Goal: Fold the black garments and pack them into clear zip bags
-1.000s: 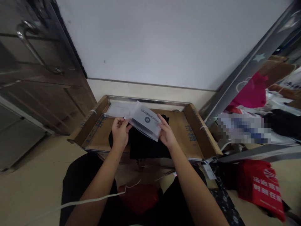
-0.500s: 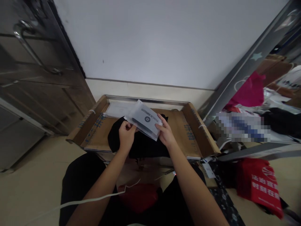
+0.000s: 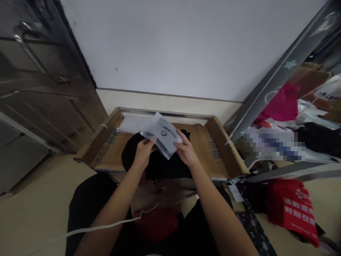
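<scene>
A frosted plastic bag point(image 3: 163, 131) printed with ROCKBROS is held tilted between my two hands. My left hand point(image 3: 144, 151) pinches its lower left edge, with the thumb on top. At the right end, my right hand point(image 3: 185, 147) grips the bag, fingers wrapped on its edge and face. Something grey or dark shows faintly inside the bag; its kind I cannot make out. Beneath the hands lies a black cloth item point(image 3: 167, 169), spread over the cardboard-lined table point(image 3: 198, 142). Behind the bag on the left rest more pale flat plastic bags point(image 3: 130, 123).
Cardboard flaps point(image 3: 226, 145) rise along the table's sides. A white wall point(image 3: 165, 53) stands behind, a metal door point(image 3: 48, 71) to the left. At right, a shelf holds piled goods and a magenta cloth point(image 3: 282, 103). A red bag point(image 3: 291, 209) lies below; a white cable point(image 3: 106, 225) crosses my lap.
The bag's right part has bent and moved slightly left. My left thumb has moved up over its edge, and my right fingers have shifted a little.
</scene>
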Demonstrator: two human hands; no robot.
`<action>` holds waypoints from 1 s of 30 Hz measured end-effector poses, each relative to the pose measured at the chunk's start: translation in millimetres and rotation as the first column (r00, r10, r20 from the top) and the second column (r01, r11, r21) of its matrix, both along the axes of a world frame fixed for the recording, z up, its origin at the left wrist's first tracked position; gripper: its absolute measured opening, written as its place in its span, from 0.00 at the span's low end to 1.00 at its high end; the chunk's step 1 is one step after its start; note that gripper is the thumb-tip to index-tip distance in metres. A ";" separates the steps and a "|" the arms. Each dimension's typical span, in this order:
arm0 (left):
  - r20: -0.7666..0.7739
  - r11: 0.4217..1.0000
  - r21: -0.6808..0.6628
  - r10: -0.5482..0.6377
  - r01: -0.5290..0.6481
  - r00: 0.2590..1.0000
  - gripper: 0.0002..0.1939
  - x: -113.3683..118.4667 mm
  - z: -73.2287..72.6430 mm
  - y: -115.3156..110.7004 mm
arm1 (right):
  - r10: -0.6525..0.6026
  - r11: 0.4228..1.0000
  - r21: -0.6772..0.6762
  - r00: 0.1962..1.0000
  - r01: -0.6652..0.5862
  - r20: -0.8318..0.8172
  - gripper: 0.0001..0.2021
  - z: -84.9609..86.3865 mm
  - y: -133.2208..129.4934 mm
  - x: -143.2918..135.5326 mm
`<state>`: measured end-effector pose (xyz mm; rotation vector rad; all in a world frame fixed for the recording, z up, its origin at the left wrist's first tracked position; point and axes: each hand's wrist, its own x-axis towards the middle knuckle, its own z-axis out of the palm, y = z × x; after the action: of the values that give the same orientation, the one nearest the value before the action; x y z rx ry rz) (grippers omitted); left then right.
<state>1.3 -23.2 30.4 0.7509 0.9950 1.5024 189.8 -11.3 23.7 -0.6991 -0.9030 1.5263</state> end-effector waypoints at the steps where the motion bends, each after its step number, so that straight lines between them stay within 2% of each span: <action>1: 0.010 1.000 -0.024 0.000 0.001 1.000 0.26 -0.8 0.1 1.4 | 0.009 1.000 0.005 1.000 -0.009 0.002 0.35 -0.2 -0.3 -0.2; 6: -0.036 0.996 -0.082 0.045 -0.047 0.998 0.26 0.6 -0.7 1.7 | -0.001 0.999 -0.036 1.000 0.001 0.008 0.30 -3.2 1.2 0.0; 12: -0.084 0.994 -0.085 0.061 -0.068 0.995 0.19 5.0 1.7 -9.0 | -0.222 0.972 -0.087 0.975 0.219 -0.025 0.23 -13.7 12.5 4.5; 15: -0.099 0.993 -0.118 0.019 -0.031 0.995 0.18 1.5 7.9 -13.2 | -0.322 0.945 -0.080 0.944 0.316 -0.068 0.23 -17.9 19.9 10.2; 20: 0.029 0.995 -0.097 0.012 -0.009 1.000 0.18 -0.5 16.0 -17.6 | -0.441 0.898 -0.095 0.880 0.431 -0.177 0.26 -22.2 30.3 28.7; 24: 0.141 0.997 -0.072 0.035 -0.025 0.989 0.17 11.1 13.7 -22.8 | -0.457 0.889 -0.106 0.852 0.446 -0.255 0.26 -25.2 29.5 40.0; 26: 0.105 0.993 -0.100 -0.050 0.061 0.993 0.16 14.8 10.5 -25.3 | -0.440 0.897 -0.095 0.859 0.431 -0.261 0.25 -25.7 26.5 40.0; 28: -0.047 0.960 -0.189 -0.218 0.206 0.975 0.17 11.5 8.2 -27.2 | -0.410 0.912 -0.080 0.879 0.403 -0.245 0.25 -25.8 23.8 37.0; 30: -0.267 0.913 -0.285 -0.367 0.290 0.891 0.19 0.3 9.0 -28.8 | -0.381 0.924 -0.076 0.898 0.374 -0.219 0.26 -25.7 22.5 33.8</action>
<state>1.6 -52.0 39.4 0.9523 1.1930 0.9621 223.6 11.2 -2.0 -0.6606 -0.5306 1.2424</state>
